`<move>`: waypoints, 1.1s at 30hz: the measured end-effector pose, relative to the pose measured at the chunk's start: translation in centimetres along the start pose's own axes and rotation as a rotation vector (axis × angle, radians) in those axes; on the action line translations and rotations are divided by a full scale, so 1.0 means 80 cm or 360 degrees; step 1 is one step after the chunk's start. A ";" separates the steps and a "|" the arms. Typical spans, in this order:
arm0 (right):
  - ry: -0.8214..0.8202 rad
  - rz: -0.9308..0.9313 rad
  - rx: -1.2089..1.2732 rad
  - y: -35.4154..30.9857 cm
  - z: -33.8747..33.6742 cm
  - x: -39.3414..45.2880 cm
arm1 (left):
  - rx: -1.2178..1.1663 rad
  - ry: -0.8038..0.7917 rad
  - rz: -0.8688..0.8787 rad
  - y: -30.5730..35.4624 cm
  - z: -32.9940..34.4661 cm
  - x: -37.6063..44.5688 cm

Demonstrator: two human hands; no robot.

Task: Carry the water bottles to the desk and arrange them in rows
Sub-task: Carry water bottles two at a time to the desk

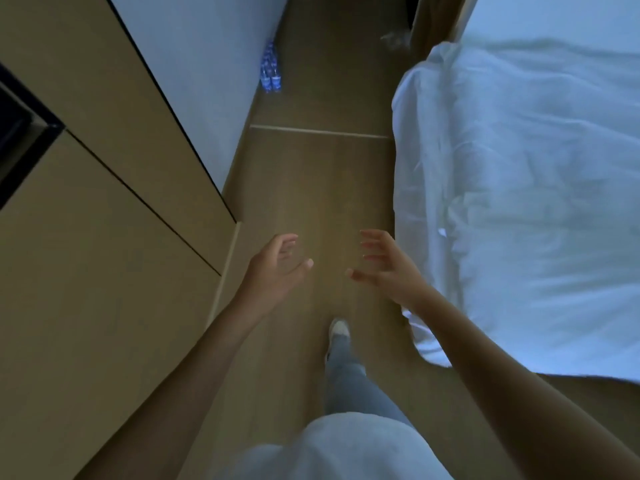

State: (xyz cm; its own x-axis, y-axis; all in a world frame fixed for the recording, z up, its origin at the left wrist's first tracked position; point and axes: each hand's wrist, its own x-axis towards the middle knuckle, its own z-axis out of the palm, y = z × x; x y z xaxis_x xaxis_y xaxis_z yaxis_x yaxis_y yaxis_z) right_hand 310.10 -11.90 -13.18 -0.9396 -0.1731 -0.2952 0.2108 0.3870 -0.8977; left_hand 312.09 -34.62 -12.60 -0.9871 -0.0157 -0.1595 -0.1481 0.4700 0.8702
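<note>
Nothing is held: both hands are out in front with palms turned toward each other and fingers loosely spread, the left hand (pixel 277 263) and the right hand (pixel 384 266) apart above the smooth brown wood-grain floor (pixel 311 188). Below them show the person's pale loose shirt (pixel 339 448), a leg in faded blue jeans (pixel 346 382) and one light-coloured shoe (pixel 339 329) set forward on the boards. To the left runs a tall tan flat-panelled cabinet (pixel 86 271) with thin dark seams between its doors, its corner jutting into the passage. To the right a bed with rumpled white sheets (pixel 519 202) hangs its soft folds over the edge, narrowing the walkway between bed and cabinet. Farther on, a pale straight strip (pixel 318 132) crosses the floor. Beyond it, well away from the hands, the pack of clear plastic water bottles with blue labels (pixel 271 71) stands on the floor against the plain white wall (pixel 194 64). At the far end something crinkled and clear lies by a wooden frame, too blurred to tell.
</note>
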 end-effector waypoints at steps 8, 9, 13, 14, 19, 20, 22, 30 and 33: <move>-0.0152 0.0004 -0.0063 -0.093 -0.090 0.304 | -0.0046 0.0100 -0.0152 0.062 -0.024 0.295; -0.0163 -0.0011 -0.0068 -0.102 -0.098 0.335 | -0.0049 0.0101 -0.0148 0.068 -0.027 0.324; -0.0183 -0.0042 -0.0083 -0.141 -0.131 0.492 | -0.0073 0.0109 -0.0152 0.077 -0.037 0.481; -0.0180 -0.0061 -0.0100 -0.147 -0.137 0.526 | -0.0057 0.0104 -0.0133 0.077 -0.040 0.515; -0.0124 -0.0048 -0.0154 -0.194 -0.181 0.715 | -0.0066 0.0083 -0.0146 0.097 -0.062 0.725; -0.0125 -0.0044 -0.0142 -0.205 -0.192 0.751 | -0.0078 0.0084 -0.0145 0.106 -0.068 0.767; -0.0124 -0.0041 -0.0129 -0.225 -0.212 0.820 | -0.0094 0.0095 -0.0141 0.128 -0.077 0.846; -0.0137 -0.0040 -0.0091 -0.273 -0.294 1.096 | -0.0118 0.0096 -0.0126 0.186 -0.084 1.129; -0.0207 -0.0030 -0.0061 -0.292 -0.331 1.222 | -0.0116 0.0180 -0.0125 0.196 -0.086 1.247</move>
State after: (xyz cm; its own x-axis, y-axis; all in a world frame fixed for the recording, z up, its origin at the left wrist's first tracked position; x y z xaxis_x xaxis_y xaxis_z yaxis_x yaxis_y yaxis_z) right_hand 206.18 -13.85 -12.40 -0.8998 -0.2957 -0.3207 0.1808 0.4163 -0.8911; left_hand 210.91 -34.83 -11.65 -0.9723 -0.1510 -0.1782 -0.2249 0.3985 0.8892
